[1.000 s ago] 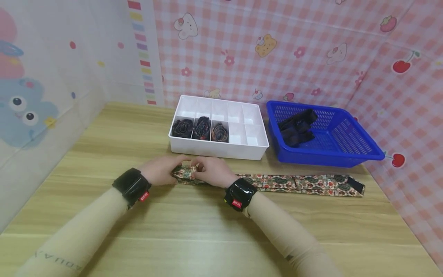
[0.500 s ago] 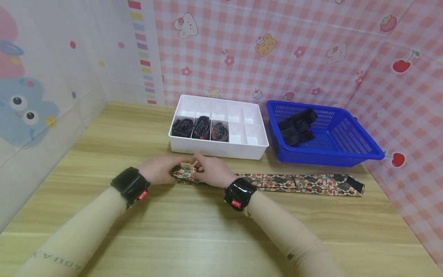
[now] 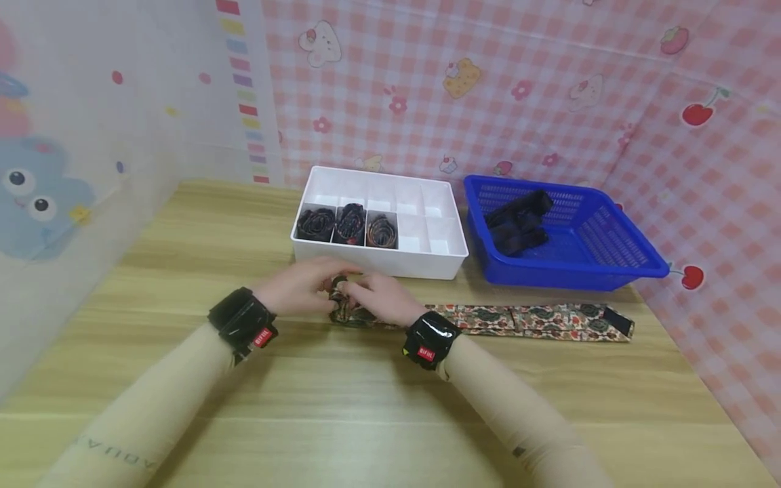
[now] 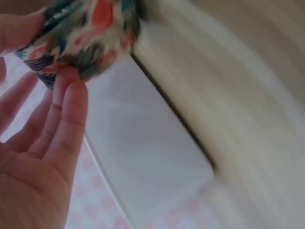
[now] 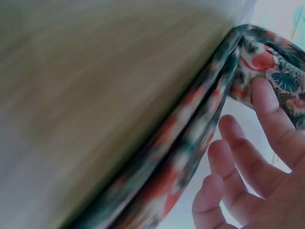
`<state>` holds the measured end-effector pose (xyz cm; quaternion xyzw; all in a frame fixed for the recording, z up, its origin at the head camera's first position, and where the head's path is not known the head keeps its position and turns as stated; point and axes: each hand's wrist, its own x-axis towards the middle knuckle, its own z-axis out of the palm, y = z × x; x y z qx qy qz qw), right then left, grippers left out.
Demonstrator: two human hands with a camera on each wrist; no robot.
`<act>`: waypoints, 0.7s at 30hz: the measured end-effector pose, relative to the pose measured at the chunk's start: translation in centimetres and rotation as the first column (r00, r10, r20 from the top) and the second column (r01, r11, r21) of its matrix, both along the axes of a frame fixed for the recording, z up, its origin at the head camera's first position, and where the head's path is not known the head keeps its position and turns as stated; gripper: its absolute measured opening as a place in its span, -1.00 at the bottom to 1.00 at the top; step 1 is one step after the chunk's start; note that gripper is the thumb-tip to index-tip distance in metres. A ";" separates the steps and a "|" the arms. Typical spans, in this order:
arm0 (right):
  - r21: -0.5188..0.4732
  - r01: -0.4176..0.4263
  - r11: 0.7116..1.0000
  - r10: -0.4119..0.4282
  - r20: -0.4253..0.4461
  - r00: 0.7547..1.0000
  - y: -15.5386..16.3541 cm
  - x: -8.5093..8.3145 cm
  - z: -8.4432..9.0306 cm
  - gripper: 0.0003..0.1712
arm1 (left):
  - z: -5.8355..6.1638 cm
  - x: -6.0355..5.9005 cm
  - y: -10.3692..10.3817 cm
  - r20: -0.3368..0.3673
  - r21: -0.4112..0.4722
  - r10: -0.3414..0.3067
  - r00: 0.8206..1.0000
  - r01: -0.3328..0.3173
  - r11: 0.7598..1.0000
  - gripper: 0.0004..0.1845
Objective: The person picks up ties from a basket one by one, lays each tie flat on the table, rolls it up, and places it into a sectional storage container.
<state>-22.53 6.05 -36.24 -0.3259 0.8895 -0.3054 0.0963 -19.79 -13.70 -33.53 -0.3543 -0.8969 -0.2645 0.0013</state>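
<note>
A patterned necktie [image 3: 488,320] in cream, red and green lies stretched along the table, its left end folded into a small roll. My left hand [image 3: 299,288] holds that roll from the left; in the left wrist view, thumb and fingertips of the left hand [image 4: 40,152] pinch the rolled necktie [image 4: 95,40]. From the right, my right hand [image 3: 387,298] grips the same roll, partly covering it. The right wrist view has the index finger of the right hand [image 5: 262,176] against the roll, while the double-layered necktie [image 5: 176,162] runs off below; the thumb is hidden.
Just behind my hands stands a white divided box [image 3: 378,261]. Dark rolled ties [image 3: 350,225] fill three front-left compartments. To its right, a blue basket [image 3: 573,276] holds dark bundled items [image 3: 518,224]. Patterned cloth [image 3: 396,135] hangs behind the table.
Both hands have moved slightly right along the necktie, the left hand more, and the rolled end has come with them. The head view has shifted a little. Box and basket stay put.
</note>
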 end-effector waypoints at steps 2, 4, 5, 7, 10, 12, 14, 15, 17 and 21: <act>-0.007 0.041 0.999 -0.041 0.048 0.998 0.8 -0.1 -0.1 -0.40 | -0.2 -0.1 0.8 0.053 0.090 -0.034 0.998 0.029 0.995 -0.35; 0.022 0.083 0.996 -0.084 0.068 0.994 1.6 -0.2 -0.3 -0.38 | -0.5 -0.2 1.4 0.110 0.186 -0.054 0.993 0.033 0.982 -0.48; 0.039 0.101 0.994 -0.104 0.074 0.992 2.0 -0.3 -0.4 -0.38 | -0.6 -0.3 1.7 0.129 0.218 -0.058 0.990 0.028 0.976 -0.56; 0.085 0.127 0.988 -0.134 0.075 0.988 2.7 -0.4 -0.5 -0.38 | -1.0 -0.4 2.1 0.134 0.228 -0.045 0.990 0.014 0.974 -0.71; 0.142 0.140 0.980 -0.145 0.022 0.989 3.6 -0.6 -0.8 -0.40 | -1.6 -0.5 2.5 0.068 0.091 -0.004 0.998 -0.002 0.996 -0.79; 0.164 0.143 0.976 -0.141 -0.022 0.990 4.1 -0.7 -1.0 -0.42 | -1.9 -0.6 2.6 0.018 -0.030 -0.003 1.000 0.004 1.000 -0.75; 0.167 0.144 0.975 -0.137 -0.051 0.989 4.4 -0.7 -0.9 -0.44 | -2.2 -0.8 2.9 -0.004 -0.120 -0.019 1.000 0.019 0.993 -0.66; 0.162 0.144 0.976 -0.136 -0.057 0.989 4.6 -0.7 -0.9 -0.47 | -2.3 -0.8 3.0 -0.006 -0.149 -0.029 1.000 0.028 0.988 -0.62; 0.152 0.142 0.978 -0.134 -0.063 0.989 4.8 -0.7 -0.9 -0.56 | -2.5 -0.9 3.2 -0.005 -0.182 -0.045 0.999 0.044 0.982 -0.56; 0.100 0.126 0.987 -0.130 0.039 0.991 5.0 -0.7 -1.1 -0.68 | -2.9 -1.0 3.3 -0.032 -0.226 -0.062 0.998 0.053 0.973 -0.55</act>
